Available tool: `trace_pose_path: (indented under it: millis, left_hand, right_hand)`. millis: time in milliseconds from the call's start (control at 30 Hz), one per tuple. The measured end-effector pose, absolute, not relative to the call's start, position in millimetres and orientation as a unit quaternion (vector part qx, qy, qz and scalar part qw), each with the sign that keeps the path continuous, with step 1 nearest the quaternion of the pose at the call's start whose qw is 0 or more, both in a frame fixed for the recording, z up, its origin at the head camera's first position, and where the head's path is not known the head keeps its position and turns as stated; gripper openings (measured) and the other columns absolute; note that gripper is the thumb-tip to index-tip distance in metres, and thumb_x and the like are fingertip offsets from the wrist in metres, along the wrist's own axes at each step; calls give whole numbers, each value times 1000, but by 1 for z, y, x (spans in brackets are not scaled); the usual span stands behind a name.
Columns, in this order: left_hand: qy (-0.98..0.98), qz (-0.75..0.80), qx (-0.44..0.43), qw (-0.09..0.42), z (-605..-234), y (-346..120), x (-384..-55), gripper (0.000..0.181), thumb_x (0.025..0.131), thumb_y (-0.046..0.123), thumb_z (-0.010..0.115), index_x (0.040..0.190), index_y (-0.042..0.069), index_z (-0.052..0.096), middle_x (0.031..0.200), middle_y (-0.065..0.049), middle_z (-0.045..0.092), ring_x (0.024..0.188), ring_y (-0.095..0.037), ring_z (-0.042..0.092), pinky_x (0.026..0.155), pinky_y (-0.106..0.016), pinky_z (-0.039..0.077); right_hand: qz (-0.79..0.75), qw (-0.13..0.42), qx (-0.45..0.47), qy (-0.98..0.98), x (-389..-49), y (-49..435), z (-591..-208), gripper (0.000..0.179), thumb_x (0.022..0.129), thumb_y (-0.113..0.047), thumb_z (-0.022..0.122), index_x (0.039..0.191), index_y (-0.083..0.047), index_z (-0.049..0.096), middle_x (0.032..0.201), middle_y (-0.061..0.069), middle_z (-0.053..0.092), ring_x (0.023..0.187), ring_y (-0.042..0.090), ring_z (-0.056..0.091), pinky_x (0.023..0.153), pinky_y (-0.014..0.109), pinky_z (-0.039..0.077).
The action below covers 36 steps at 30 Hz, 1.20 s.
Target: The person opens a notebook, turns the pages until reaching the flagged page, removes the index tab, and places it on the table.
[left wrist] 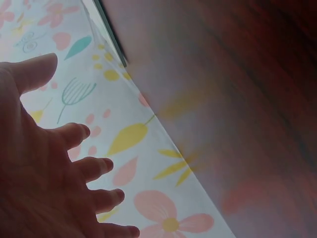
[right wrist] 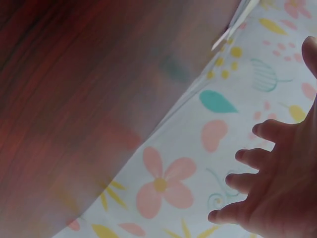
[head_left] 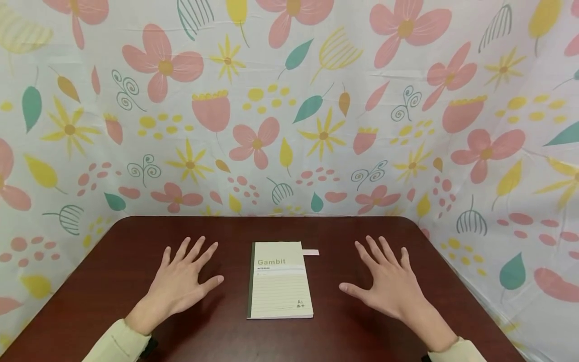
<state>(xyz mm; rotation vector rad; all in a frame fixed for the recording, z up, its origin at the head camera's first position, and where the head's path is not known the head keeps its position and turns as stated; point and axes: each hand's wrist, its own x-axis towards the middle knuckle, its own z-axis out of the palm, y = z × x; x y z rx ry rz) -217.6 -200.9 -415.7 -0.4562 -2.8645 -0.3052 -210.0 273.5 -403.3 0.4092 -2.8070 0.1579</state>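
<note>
A cream notebook (head_left: 281,286) with a dark spine and the word "Gambit" on its cover lies closed on the table, between the two hands. From its upper right edge sticks a small pale tab (head_left: 310,252). To the left of the notebook is my left hand (head_left: 181,284), fingers spread, holding nothing. My right hand (head_left: 389,281) is on the other side, also spread and apart from the notebook. Both wrist views show the fingers stretched out; the left hand (left wrist: 54,163) and the right hand (right wrist: 277,173) touch no object there.
The dark reddish-brown table (head_left: 217,342) has a glossy, reflecting top and rounded far corners. Behind it and along both sides hangs a white cloth (head_left: 280,196) printed with flowers and leaves, close to the table's edges.
</note>
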Motion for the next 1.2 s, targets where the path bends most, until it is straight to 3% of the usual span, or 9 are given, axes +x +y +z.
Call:
trace_pose_path:
  millis: [233, 467, 600, 867, 1200]
  left_hand:
    - [-972, -111, -170, 117, -418, -194, -217, 83, 96, 60, 68, 164, 20, 42, 167, -15, 36, 154, -48, 23, 115, -77, 15]
    - [-969, -115, -184, 115, -420, -182, -223, 87, 94, 60, 71, 163, 16, 43, 165, -12, 41, 154, -43, 28, 116, -74, 19]
    - [-969, -122, -190, 101, -421, -176, -226, 88, 93, 60, 72, 163, 15, 44, 164, -13, 42, 153, -43, 30, 116, -74, 21]
    - [-967, -148, -195, 67, -425, -168, -232, 89, 91, 58, 75, 162, 13, 45, 165, -17, 39, 153, -43, 29, 117, -72, 24]
    - [-965, -156, -206, 47, -432, -162, -237, 90, 89, 58, 77, 160, 12, 48, 155, -19, 50, 142, -45, 43, 109, -67, 39]
  right_hand:
    - [54, 148, 170, -973, -205, 255, -404, 110, 82, -89, 60, 163, -16, 43, 167, 13, 36, 155, 40, 25, 115, 75, 22]
    - [53, 109, 193, -974, -209, 237, -406, 109, 82, -83, 67, 165, -18, 40, 163, 11, 43, 146, 37, 42, 102, 69, 41]
    - [68, 71, 205, -974, -216, 228, -406, 107, 82, -81, 68, 164, -19, 41, 158, 12, 48, 140, 36, 47, 99, 67, 41]
    - [138, -15, 228, -964, -236, 220, -409, 100, 82, -67, 79, 159, -11, 49, 151, 16, 52, 138, 38, 48, 109, 68, 37]
    - [224, -97, 246, -938, -255, 216, -418, 97, 81, -51, 87, 157, -3, 50, 150, 19, 47, 136, 38, 43, 105, 62, 41]
